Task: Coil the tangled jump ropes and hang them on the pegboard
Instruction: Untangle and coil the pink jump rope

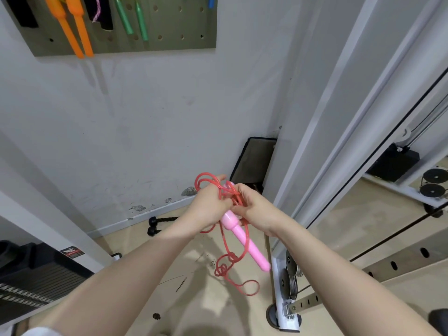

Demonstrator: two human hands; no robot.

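Note:
A pink jump rope handle [244, 241] hangs down between my hands, its red cord [232, 265] looping and dangling in tangles below it. My left hand [206, 207] grips a bundle of red cord loops, which stick out above my fingers. Close beside it, my right hand [254, 207] pinches the cord near the top of the handle. High on the wall at the upper left, the grey-green pegboard [184, 25] carries orange handles [77, 30], green handles [135, 18] and dark items.
A white machine frame [339, 117] with cables and pulleys stands at the right. A black weight stack [36, 282] sits at the lower left. A black rope attachment [157, 224] lies on the beige floor by the wall.

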